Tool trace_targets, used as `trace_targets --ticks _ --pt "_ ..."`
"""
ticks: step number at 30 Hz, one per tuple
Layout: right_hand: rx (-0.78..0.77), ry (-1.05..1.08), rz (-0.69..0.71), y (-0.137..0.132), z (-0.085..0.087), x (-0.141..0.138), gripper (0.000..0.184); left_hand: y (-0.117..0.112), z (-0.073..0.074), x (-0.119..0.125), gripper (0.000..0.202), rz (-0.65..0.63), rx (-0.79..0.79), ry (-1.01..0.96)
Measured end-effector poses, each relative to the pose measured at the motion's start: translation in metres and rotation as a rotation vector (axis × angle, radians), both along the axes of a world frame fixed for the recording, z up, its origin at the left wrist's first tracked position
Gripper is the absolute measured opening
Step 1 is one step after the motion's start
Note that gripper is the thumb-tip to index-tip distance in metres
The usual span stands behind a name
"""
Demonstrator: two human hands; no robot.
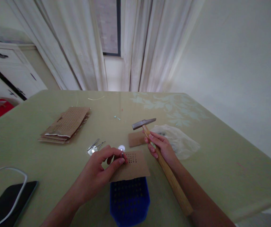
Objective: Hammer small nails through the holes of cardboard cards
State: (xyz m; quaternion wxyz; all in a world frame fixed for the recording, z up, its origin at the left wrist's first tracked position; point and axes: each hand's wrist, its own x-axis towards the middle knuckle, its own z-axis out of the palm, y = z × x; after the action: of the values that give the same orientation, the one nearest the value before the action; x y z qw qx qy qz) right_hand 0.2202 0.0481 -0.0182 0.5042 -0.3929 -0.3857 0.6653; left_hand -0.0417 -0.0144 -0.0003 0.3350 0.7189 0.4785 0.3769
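Note:
My left hand (102, 165) is closed in a pinch around a small nail-like metal piece (123, 154), held over a brown cardboard piece (139, 170). Rows of small holes run across that cardboard, next to my fingertips. The cardboard rests across the far part of a blue plastic basket (129, 201) with a perforated bottom. My right hand (160, 146) grips the wooden handle of a hammer (166, 167), whose metal head is raised to the upper left, apart from the cardboard. Most of the metal piece is hidden by my fingers.
A stack of perforated cardboard (66, 124) lies at left, with several nails (97, 145) nearer me. Beyond the basket are a round white disc (121, 148) and a plain cardboard piece (136, 139). A clear plastic bag (180, 142) is at right, a dark tablet (12, 201) at front left.

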Motion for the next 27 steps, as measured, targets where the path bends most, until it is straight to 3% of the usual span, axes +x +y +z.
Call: trace_targets --ticks 5,9,18,27 --pt "0.036 -0.040 0.005 -0.002 0.009 0.001 0.035 0.001 -0.002 0.001 0.017 -0.017 0.090 -0.010" --pt "0.130 -0.165 0.073 -0.012 0.027 0.008 0.028 0.001 0.001 0.003 0.014 -0.039 0.223 0.045" --pt "0.224 -0.504 0.216 -0.072 0.088 0.012 0.033 -0.001 -0.001 0.004 0.018 -0.066 0.294 0.108" --pt "0.242 -0.742 0.210 -0.112 0.115 0.001 0.036 0.002 -0.006 0.008 0.016 -0.070 0.370 0.138"
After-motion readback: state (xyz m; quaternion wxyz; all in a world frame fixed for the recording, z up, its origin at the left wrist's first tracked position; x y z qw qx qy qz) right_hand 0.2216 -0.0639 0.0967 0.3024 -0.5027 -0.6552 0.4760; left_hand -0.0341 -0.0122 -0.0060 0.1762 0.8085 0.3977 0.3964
